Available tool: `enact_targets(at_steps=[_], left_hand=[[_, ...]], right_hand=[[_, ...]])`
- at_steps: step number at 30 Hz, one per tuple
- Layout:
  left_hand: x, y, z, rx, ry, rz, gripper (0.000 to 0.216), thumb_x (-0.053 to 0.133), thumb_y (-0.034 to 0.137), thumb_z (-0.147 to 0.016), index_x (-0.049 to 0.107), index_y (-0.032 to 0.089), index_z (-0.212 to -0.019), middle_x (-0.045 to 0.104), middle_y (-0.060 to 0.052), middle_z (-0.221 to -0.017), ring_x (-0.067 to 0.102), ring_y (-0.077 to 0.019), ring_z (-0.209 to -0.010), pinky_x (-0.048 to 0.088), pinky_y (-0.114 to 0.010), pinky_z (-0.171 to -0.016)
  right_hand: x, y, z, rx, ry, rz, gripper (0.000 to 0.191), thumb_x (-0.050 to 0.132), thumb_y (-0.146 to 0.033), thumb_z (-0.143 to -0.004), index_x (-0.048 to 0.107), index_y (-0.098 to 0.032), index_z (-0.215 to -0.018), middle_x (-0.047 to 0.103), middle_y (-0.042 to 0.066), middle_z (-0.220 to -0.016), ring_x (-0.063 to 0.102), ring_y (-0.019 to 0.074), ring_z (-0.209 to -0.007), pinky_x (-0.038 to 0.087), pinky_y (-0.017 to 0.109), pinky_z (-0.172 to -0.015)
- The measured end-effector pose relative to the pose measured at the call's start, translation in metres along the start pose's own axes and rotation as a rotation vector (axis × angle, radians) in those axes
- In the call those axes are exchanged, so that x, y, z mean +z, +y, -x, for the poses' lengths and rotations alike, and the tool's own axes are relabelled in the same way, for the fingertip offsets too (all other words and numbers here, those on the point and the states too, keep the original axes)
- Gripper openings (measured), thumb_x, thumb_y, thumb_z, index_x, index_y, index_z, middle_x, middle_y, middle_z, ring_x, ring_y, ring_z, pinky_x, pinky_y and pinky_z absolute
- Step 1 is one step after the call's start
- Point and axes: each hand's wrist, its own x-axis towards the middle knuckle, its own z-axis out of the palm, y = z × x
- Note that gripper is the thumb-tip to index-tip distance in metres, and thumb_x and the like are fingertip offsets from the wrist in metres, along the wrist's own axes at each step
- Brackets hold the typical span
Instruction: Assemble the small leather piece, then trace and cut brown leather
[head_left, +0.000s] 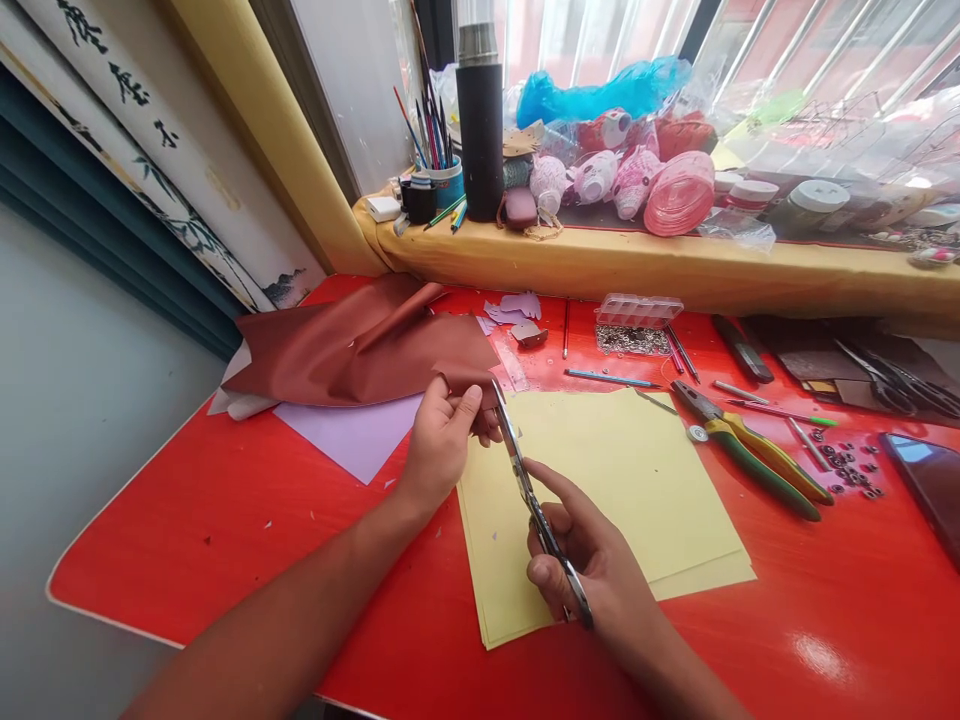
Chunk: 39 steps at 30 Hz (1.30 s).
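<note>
My left hand [446,435] pinches a small piece of brown leather [480,385], with thumb on top and fingers beneath. A pair of scissors [536,510] is in my right hand [581,555], its tip up against the right edge of that piece. The blades look nearly together. Behind my left hand lies a large crumpled sheet of brown leather [337,345]; whether the held piece joins it I cannot tell. Sheets of yellow paper [622,470] lie under the scissors, and purple paper [360,430] shows below the leather.
Pliers [750,450], pens, a blue pencil [611,378], a clear box of small metal parts [637,325] and loose dark studs [847,470] lie at the right. A phone [926,480] rests at the right edge. A black flask [480,130] stands on the sill.
</note>
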Motion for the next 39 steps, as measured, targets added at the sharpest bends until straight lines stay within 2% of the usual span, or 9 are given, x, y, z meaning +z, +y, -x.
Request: enact_targets(at_steps=[23, 39], left_hand=[[-0.0001, 0.0013, -0.0003, -0.009, 0.018, -0.026, 0.020, 0.063, 0.038, -0.103, 0.057, 0.021, -0.110, 0.068, 0.003, -0.074, 0.067, -0.0135, -0.059, 0.050, -0.025, -0.055], [-0.0013, -0.0028, -0.0008, -0.016, 0.003, 0.007, 0.019, 0.064, 0.040, -0.103, 0.058, 0.022, -0.107, 0.065, 0.004, -0.072, 0.065, -0.0130, -0.060, 0.049, -0.025, -0.055]], right_hand=[[0.0002, -0.0010, 0.0007, 0.003, -0.006, 0.018, 0.088, 0.085, -0.055, -0.086, 0.045, -0.028, -0.160, 0.043, -0.008, -0.074, 0.040, 0.0078, -0.050, 0.035, 0.025, -0.046], [-0.0007, -0.0010, -0.0002, 0.021, 0.010, 0.045, 0.093, 0.085, -0.060, -0.083, 0.045, -0.026, -0.160, 0.044, -0.007, -0.074, 0.040, 0.0088, -0.052, 0.034, 0.024, -0.046]])
